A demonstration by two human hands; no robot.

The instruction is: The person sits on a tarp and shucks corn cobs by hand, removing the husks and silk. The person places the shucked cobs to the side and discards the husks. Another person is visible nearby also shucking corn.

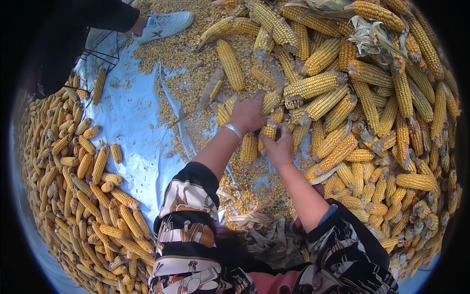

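Both of my hands work at the edge of a heap of yellow corn cobs (338, 152). My left hand (248, 115), with a silver bracelet at the wrist, is closed around a corn cob (270, 102); its fingertips are partly hidden. Just below and to the right, my right hand (279, 147) pinches a short corn cob (268, 130) between thumb and fingers. The two hands almost touch. Other cobs, among them an upright one (249, 148), lie right under and beside them.
Loose corn kernels (152, 59) cover much of the blue sheet (139, 127). A second pile of cobs (98, 220) fills the left side. Dry husks (274, 240) lie close in front of me. At the upper left is another person's foot in a pale shoe (164, 25).
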